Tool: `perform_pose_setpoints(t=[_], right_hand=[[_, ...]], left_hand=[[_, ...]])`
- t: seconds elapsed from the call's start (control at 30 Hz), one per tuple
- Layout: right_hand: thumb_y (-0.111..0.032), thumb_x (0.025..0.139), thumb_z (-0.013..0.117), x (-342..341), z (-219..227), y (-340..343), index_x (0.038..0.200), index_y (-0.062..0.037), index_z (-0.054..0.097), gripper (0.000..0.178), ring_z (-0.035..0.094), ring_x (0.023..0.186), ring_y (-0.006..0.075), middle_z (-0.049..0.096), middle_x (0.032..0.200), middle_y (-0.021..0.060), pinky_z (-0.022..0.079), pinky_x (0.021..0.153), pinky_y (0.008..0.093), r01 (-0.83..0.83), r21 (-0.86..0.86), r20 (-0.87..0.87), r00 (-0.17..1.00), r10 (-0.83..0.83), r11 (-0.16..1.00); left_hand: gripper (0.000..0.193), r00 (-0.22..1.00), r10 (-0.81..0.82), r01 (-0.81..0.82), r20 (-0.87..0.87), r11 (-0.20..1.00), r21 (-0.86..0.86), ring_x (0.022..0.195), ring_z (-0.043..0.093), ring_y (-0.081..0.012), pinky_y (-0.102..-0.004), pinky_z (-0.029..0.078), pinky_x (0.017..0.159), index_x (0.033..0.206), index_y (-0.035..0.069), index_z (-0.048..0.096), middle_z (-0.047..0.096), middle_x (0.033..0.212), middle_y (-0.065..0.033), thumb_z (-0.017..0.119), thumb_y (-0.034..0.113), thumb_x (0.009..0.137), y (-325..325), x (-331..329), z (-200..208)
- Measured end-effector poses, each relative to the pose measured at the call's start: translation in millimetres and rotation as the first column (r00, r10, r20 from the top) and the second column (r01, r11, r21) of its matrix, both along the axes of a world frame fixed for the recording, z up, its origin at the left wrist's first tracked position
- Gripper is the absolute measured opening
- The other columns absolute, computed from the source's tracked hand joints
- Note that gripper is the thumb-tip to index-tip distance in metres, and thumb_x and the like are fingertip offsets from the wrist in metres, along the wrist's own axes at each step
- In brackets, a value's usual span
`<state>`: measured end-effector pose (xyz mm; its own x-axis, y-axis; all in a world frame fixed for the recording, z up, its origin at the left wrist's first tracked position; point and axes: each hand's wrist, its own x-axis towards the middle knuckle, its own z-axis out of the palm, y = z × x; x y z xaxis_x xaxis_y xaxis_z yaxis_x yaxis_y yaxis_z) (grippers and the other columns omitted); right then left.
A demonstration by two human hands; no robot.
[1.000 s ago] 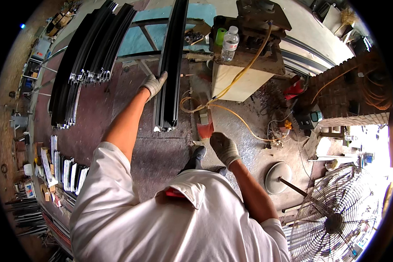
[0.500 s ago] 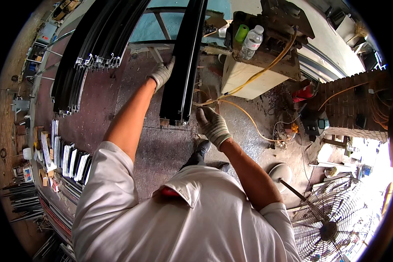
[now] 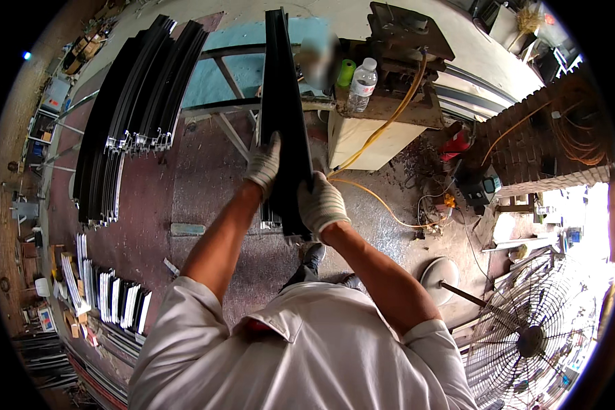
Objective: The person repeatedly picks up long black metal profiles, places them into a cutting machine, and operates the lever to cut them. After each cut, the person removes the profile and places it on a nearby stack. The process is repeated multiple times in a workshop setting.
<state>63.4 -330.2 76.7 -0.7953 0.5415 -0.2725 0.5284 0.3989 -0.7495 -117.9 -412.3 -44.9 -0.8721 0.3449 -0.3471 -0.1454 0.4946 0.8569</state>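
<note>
While the left hand [image 3: 261, 167] and the right hand [image 3: 321, 203] close on its edges, a long black profile [image 3: 288, 123] lies between them

As the head camera looks down, the long black profile runs from just beyond the person's feet toward the far side, tapering with distance. The left hand, in a pale knitted glove, is closed on the left edge, its thumb up along the side. The right hand, gloved alike, grips the right edge nearer the person, close to the near end; most of the fingers of both hands are hidden, so how tightly they curl cannot be told. The profile's near end reaches slightly past the right hand, and most of its length extends beyond both hands.

Left of the left hand, well apart from it, lies a bundle of black profiles [image 3: 143, 82]. A metal frame [image 3: 229, 77] stands between that bundle and the held piece. To the far right, a pale stand [image 3: 365, 140] carries a clear bottle [image 3: 363, 85] and a green roll [image 3: 346, 73], and a yellow hose [image 3: 384, 128] comes down past its front toward the right hand. A large fan [image 3: 530, 340] is at the near right; upright strips [image 3: 119, 297] stand at the near left.
</note>
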Motion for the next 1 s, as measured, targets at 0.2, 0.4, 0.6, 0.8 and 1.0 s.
perform_pose_setpoints(t=[0.2, 0.4, 0.6, 0.8, 1.0], right_hand=[[-0.018, 0.091, 0.049, 86.8, -13.2, 65.2, 0.11, -0.0044, 0.05, 0.023, 0.06, 0.078, 0.0458, 0.061, 0.081, 0.0272, 0.049, 0.068, 0.0503, -0.125, 0.197, -0.091, 0.985, 0.145, 0.972], [-0.014, 0.09, 0.051, 218.4, 21.2, 116.3, 0.123, -0.0042, 0.05, 0.034, 0.063, 0.081, 0.0439, 0.063, 0.086, 0.0274, 0.05, 0.069, 0.0475, -0.169, 0.154, -0.052, 0.982, 0.179, 0.973], [-0.008, 0.09, 0.047, 402.6, -18.2, 142.7, 0.128, -0.0017, 0.049, 0.039, 0.058, 0.103, 0.0411, 0.06, 0.109, 0.0255, 0.048, 0.089, 0.0422, -0.147, 0.227, 0.06, 0.989, 0.136, 0.963], [-0.013, 0.094, 0.044, 559.6, -69.7, 99.6, 0.129, -0.005, 0.05, 0.036, 0.061, 0.087, 0.0243, 0.063, 0.1, 0.0185, 0.049, 0.08, 0.0349, 0.108, 0.037, 0.1, 0.989, -0.112, 0.993], [-0.023, 0.09, 0.057, 682.5, -113.1, 63.3, 0.114, -0.0024, 0.06, 0.032, 0.065, 0.084, 0.0282, 0.066, 0.089, 0.0198, 0.05, 0.076, 0.0368, 0.351, -0.125, 0.418, 0.867, -0.271, 0.928]], left_hand=[[0.054, 0.997, -0.05, 0.033, 0.058, 0.964, 0.264, 0.063, 0.041, -0.0115, -0.0315, 0.038, 0.06, 0.078, 0.003, 0.06, 0.046, 0.067, 0.0005, 0.057, 0.057, 0.088, 50.0, 96.9, 82.2], [0.051, 0.985, -0.032, -0.056, 0.167, 0.866, 0.497, 0.069, 0.054, -0.0139, -0.0308, 0.047, 0.066, 0.089, 0.001, 0.063, 0.059, 0.079, -0.0045, 0.06, 0.052, 0.088, 95.5, 97.7, 75.1], [0.061, 0.941, -0.006, -0.191, 0.337, 0.816, 0.546, 0.096, 0.061, -0.0187, -0.0342, 0.053, 0.075, 0.127, 0.011, 0.053, 0.062, 0.108, -0.0047, 0.07, 0.048, 0.082, 91.8, 105.0, 81.4], [0.058, 0.88, -0.056, -0.197, 0.471, 0.86, 0.471, 0.093, 0.06, -0.0158, -0.0315, 0.052, 0.077, 0.118, 0.005, 0.058, 0.062, 0.105, -0.002, 0.073, 0.046, 0.08, 117.3, 202.1, 66.8], [0.038, 0.798, -0.219, -0.08, 0.561, 0.884, 0.46, 0.088, 0.061, -0.0146, -0.0336, 0.055, 0.073, 0.115, 0.01, 0.058, 0.063, 0.099, -0.0027, 0.071, 0.026, 0.083, 125.2, 312.2, 19.0]])
